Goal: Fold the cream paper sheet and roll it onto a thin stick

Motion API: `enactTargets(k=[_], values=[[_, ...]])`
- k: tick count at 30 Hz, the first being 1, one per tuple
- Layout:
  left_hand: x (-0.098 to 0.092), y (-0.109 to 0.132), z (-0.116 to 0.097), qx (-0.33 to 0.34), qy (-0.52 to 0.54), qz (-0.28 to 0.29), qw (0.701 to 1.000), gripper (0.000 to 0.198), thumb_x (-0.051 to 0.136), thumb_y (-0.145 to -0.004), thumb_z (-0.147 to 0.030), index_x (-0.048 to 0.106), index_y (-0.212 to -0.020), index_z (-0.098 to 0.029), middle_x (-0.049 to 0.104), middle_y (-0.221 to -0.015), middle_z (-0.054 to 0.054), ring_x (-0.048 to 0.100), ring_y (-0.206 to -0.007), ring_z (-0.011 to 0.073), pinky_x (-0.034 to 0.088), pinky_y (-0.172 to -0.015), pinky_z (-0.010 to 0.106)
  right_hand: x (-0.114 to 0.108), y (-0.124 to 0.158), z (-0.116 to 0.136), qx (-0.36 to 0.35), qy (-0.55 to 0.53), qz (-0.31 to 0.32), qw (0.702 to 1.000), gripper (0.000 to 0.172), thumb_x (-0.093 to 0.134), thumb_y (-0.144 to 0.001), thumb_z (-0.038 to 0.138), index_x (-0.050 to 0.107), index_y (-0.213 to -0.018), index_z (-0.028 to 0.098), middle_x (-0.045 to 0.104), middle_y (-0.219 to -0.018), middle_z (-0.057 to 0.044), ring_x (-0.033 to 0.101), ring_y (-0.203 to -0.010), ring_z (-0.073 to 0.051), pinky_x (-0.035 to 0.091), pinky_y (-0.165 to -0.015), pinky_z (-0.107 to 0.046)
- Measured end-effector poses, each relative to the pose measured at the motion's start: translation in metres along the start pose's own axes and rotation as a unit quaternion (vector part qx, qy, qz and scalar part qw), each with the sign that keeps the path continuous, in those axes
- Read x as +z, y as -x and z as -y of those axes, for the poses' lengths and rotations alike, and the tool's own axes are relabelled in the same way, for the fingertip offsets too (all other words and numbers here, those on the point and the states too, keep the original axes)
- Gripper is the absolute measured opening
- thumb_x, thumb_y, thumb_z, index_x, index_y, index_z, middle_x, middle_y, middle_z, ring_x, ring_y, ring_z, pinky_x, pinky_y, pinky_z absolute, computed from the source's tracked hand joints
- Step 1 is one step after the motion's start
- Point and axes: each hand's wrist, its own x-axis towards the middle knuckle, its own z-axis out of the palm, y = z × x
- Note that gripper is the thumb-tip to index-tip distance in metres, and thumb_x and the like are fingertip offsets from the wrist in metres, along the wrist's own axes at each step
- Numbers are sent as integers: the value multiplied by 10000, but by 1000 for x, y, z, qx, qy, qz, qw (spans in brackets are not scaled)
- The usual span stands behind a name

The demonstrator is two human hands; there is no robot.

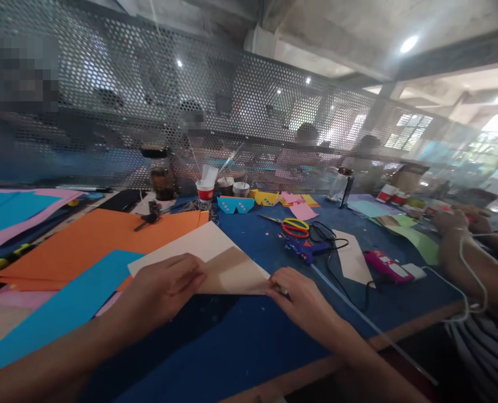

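Observation:
A cream sheet of paper (215, 257) lies in front of me with pointed corners, and a darker shadow falls across its right part. At its lower left, my left hand (164, 288) has its fingers curled and closed on the paper near the front edge. The right corner of the sheet is pinched between the thumb and fingers of my right hand (297, 294). Under the paper's left side are a blue paper strip (72, 302) and orange sheets (93, 240). Beyond the right hand rests a purple glue gun (303, 250) with a clear glue stick (341, 296) trailing from it.
Scissors (294, 226) with red and yellow handles lie behind the glue gun. A blue paper mask (234, 205), a paper cup (205, 191) and a jar (161, 176) stand along the perforated screen (249, 101). A magenta power strip (388, 266) sits right, near another person's arm (462, 257).

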Motion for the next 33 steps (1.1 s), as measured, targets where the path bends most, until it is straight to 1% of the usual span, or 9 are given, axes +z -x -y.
enactTargets(k=[3,9,12,15,19,24,28,31,33], values=[[7,7,16,-22,-5,9,1000,349,500,-1094,-509,644,-896,-260,732,-820,11,705,-734,203,472,-677,303,1,-13,1,-3,-10,8,1000,85,675,-1071,200,701,-993,222,772,-1032,-59,724,-1011,-237,535,-890,-344],[-2,3,39,-90,-25,-46,995,475,496,-1032,-639,480,-735,-269,546,-640,-32,526,-592,180,338,-592,307,-2,-60,7,0,-79,18,997,77,681,-1020,160,744,-1035,202,792,-1072,-60,728,-1019,-216,521,-916,-318],[-7,2,39,-120,-12,-52,991,486,510,-1003,-648,426,-707,-272,467,-589,-54,467,-561,168,306,-568,302,-12,-82,10,16,-65,101,993,108,712,-1015,237,772,-1088,186,807,-1121,-74,732,-1029,-233,503,-894,-318],[-5,6,35,-150,19,-27,988,479,527,-977,-655,459,-710,-263,458,-586,-60,462,-575,165,308,-568,293,-21,-95,10,12,-79,177,981,209,738,-1017,380,788,-1092,191,816,-1081,-57,726,-959,-232,488,-831,-311],[3,14,37,-178,52,5,983,499,546,-974,-674,474,-719,-252,443,-619,-62,467,-605,161,306,-562,282,-19,-102,8,16,-132,193,972,296,738,-1022,477,786,-1035,185,801,-998,-36,708,-928,-221,475,-788,-291],[8,16,44,-204,54,10,977,558,521,-978,-730,450,-695,-255,383,-622,-59,438,-590,162,298,-546,288,-11,-100,10,43,-128,181,974,295,714,-1048,462,766,-967,183,715,-854,4,618,-800,-167,378,-687,-256],[11,20,39,-229,85,29,969,631,512,-951,-813,392,-666,-263,354,-622,-56,431,-560,162,314,-500,280,-12,-94,13,55,-105,188,975,264,711,-1057,411,755,-920,190,705,-832,7,598,-778,-159,334,-672,-258],[12,25,35,-285,131,45,948,616,533,-951,-823,440,-699,-269,422,-644,-45,551,-576,189,392,-447,261,-10,-91,14,70,-73,198,975,253,721,-1057,407,763,-918,201,732,-847,-3,619,-775,-165,326,-669,-263],[11,27,36,-269,119,55,954,535,569,-953,-781,565,-781,-275,530,-625,-36,613,-574,207,438,-466,270,-7,-89,14,79,-56,203,974,242,721,-1061,407,774,-938,206,761,-875,-15,652,-786,-173,332,-673,-266]])
